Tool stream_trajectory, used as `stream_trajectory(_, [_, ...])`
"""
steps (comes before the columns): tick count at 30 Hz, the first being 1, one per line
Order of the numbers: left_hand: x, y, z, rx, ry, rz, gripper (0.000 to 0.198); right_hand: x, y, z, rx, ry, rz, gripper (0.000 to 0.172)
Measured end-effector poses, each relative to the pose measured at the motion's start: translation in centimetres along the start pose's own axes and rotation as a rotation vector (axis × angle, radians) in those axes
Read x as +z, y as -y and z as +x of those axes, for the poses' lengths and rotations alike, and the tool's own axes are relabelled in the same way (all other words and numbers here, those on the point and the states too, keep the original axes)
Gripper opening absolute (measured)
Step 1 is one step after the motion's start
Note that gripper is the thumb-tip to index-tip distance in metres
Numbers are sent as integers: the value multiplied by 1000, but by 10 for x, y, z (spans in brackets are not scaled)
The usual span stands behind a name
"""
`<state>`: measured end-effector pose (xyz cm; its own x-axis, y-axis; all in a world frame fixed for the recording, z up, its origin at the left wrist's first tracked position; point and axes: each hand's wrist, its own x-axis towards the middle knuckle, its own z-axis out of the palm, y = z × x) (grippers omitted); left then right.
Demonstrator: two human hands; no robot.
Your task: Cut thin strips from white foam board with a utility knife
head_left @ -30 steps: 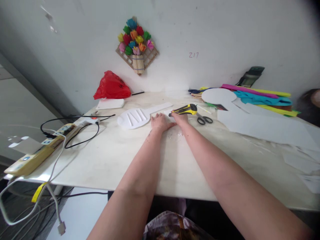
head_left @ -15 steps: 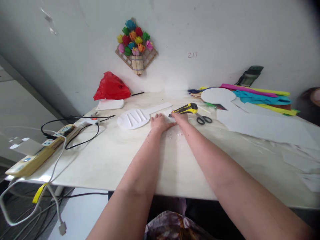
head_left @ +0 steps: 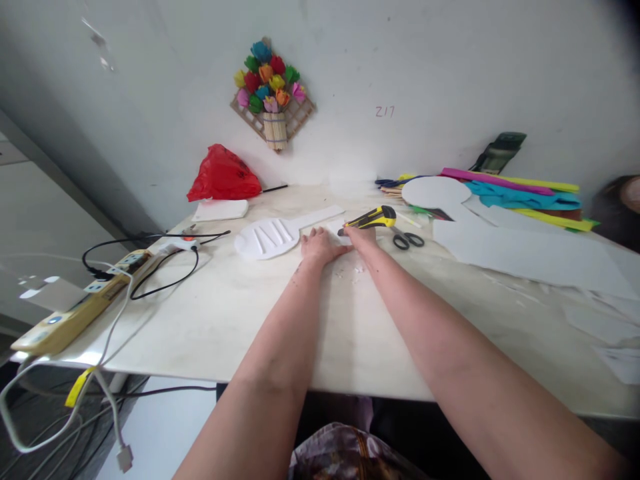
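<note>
My left hand [head_left: 319, 248] lies with its fingers spread, pressing on a small white foam or card piece [head_left: 334, 229] on the table. My right hand [head_left: 361, 240] is closed round the front part of a yellow and black utility knife [head_left: 371, 218], whose tip points left at the white piece; its fingers are partly hidden. To the left of my hands lies a white round shape with raised strips [head_left: 266, 239], and a long white strip [head_left: 320, 217] runs from it. Black-handled scissors [head_left: 409, 241] lie just right of my right hand. Small white scraps [head_left: 358, 270] are scattered near my wrists.
White sheets [head_left: 530, 257] and coloured crepe paper [head_left: 525, 193] cover the right side. A red plastic bag [head_left: 223, 175] and a white pad [head_left: 220, 210] sit at the back left. A power strip [head_left: 75, 307] with cables lies along the left edge.
Almost nothing differs. Both hands and the utility knife keep practically the same place.
</note>
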<state>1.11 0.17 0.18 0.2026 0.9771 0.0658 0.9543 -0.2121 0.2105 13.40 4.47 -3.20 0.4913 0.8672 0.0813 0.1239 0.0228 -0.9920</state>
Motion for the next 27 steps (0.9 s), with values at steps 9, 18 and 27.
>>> stream_trajectory(9, [1, 0, 0, -11, 6, -4, 92, -1, -2, 0, -20, -1, 17, 21])
stream_trajectory(18, [0, 0, -1, -1, -11, -2, 86, -1, -1, 0, -1, 7, 12, 15])
stream_trajectory(27, [2, 1, 0, -1, -20, -1, 86, -6, 9, -8, 47, 6, 21, 8])
